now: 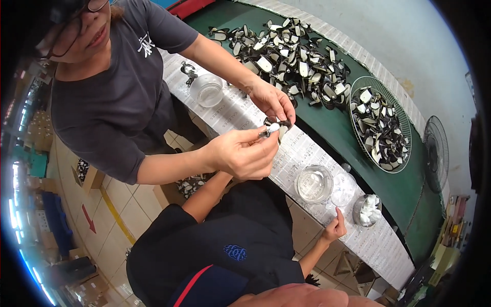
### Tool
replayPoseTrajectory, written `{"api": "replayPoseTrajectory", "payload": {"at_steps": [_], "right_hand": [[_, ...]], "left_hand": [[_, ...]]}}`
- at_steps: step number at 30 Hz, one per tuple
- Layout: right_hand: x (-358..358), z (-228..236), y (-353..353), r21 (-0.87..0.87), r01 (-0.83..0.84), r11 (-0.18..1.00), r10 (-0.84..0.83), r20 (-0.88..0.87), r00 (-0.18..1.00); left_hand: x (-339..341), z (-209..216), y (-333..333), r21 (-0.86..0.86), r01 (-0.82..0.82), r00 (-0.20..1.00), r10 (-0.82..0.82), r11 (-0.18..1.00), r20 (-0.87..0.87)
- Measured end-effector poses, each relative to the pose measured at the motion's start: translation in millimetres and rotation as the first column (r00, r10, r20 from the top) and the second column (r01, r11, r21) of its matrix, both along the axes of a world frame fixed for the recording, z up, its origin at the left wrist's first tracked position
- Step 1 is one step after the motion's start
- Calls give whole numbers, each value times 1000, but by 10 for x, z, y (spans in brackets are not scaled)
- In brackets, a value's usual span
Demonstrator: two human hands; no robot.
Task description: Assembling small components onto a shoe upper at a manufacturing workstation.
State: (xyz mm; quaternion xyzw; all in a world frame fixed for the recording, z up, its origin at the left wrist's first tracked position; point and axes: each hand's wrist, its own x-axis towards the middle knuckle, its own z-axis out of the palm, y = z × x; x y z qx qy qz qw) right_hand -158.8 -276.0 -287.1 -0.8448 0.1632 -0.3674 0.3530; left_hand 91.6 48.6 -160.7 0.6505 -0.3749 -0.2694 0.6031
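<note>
My right hand (333, 227) rests at the near edge of the paper-covered strip, its index finger stretched out and the others curled, holding nothing visible. The finger points toward a clear round lid (344, 190). My left forearm (207, 197) reaches up, but the hand is hidden behind a co-worker's hand. Between the co-worker's two hands (245, 153) is a small dark piece (286, 123) with a white wad (274, 127) against it. Close to my right hand stand a clear bowl (313, 185) and a round container (366, 221) filled with crumpled white wads (369, 205).
A green table (327, 125) bears a large heap of black-and-white pieces (291, 56). More fill a wire basket (381, 128), beside a round wire guard (436, 153). Another clear bowl (210, 95) stands near the co-worker (102, 102). Boxes of pieces sit on the tiled floor (115, 204).
</note>
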Motion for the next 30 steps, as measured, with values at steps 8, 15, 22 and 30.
{"api": "replayPoseTrajectory", "payload": {"at_steps": [8, 15, 22, 30], "right_hand": [[21, -24, -64, -54, -28, 998, 26, -39, 999], [103, 39, -1, -55, -2, 998, 1, -19, 1000], [104, 72, 19, -73, 3, 997, -5, -28, 1000], [100, 85, 26, -57, 6, 998, -8, -50, 999]], "left_hand": [[156, -618, 43, -161, -191, 976, 170, 968, -135], [130, -1238, 72, -287, -378, 906, 289, 880, -308], [133, -1230, 2, -350, -419, 890, 302, 838, -342], [127, -1214, 3, -340, -413, 894, 304, 845, -330]]}}
